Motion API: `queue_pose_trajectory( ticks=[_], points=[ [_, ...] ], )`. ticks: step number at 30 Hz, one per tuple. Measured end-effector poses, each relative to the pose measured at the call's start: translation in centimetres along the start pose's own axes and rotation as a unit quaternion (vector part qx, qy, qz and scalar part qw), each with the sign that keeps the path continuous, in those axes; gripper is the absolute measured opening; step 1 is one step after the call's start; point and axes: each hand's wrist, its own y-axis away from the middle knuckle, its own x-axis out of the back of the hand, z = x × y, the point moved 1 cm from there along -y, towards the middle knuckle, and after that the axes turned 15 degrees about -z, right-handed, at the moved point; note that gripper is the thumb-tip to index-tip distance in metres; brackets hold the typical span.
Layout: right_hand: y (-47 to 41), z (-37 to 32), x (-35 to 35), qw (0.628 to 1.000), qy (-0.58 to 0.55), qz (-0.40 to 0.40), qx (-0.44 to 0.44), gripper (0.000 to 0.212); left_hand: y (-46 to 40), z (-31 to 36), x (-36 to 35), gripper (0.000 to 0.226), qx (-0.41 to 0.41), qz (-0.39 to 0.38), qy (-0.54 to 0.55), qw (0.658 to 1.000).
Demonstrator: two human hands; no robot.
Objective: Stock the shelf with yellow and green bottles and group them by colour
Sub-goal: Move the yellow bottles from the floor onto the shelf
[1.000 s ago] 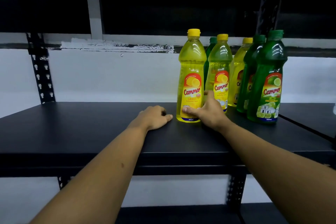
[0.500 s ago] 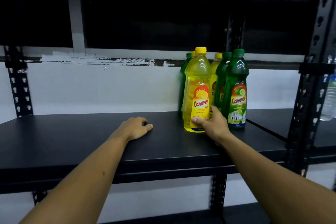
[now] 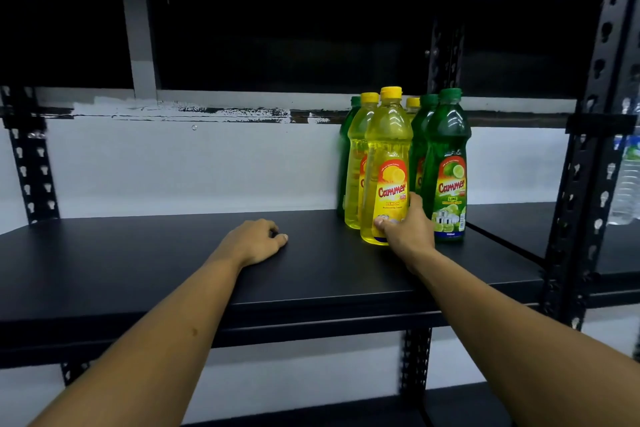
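While right hand (image 3: 408, 236) grips front yellow bottle (image 3: 388, 166), green bottle (image 3: 448, 163) just beside, water bottle (image 3: 627, 180) apart

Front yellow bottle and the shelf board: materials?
Front yellow bottle: likely clear glossy plastic, since liquid shows through and highlights glint on its shoulder; printed paper or film label. Shelf board: matte black, with soft dull reflections; painted metal or laminate, cannot tell which.

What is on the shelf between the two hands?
In the head view, only bare black shelf lies between the left hand and the right hand.
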Motion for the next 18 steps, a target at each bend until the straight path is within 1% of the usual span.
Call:
queue_pose_trajectory(
  ticks=[4, 6, 10, 12, 13, 16, 18],
  points=[
    [0.2, -0.1, 0.0, 1.000, 0.012, -0.005, -0.001, 0.063, 0.9, 0.2, 0.1, 0.037, 0.000, 0.027, 0.020, 0.999],
    [0.4, -0.1, 0.0, 0.999, 0.029, -0.010, -0.006, 0.066, 1.5, 0.3, 0.1, 0.034, 0.000, 0.031, 0.023, 0.999],
    [1.1, -0.5, 0.2, 0.994, 0.080, -0.026, -0.072, 0.083, 3.3, 0.8, 0.2, 0.033, -0.004, 0.026, 0.027, 0.999],
    [1.8, -0.8, 0.4, 0.990, 0.093, -0.032, -0.100, 0.085, 4.3, 1.1, 0.1, 0.032, -0.008, 0.023, 0.026, 0.999],
    [2.2, -0.9, 0.5, 0.989, 0.099, -0.034, -0.106, 0.079, 4.8, 1.2, 0.0, 0.032, -0.009, 0.022, 0.024, 0.999],
    [4.0, -1.2, 0.8, 0.985, 0.139, -0.048, -0.089, 0.047, 6.5, 1.8, -0.1, 0.032, 0.001, 0.019, 0.009, 1.000],
    [5.7, -1.5, 0.7, 0.975, 0.196, -0.082, -0.063, 0.039, 8.2, 2.4, -0.1, 0.033, 0.019, 0.028, -0.009, 0.999]
  ],
)
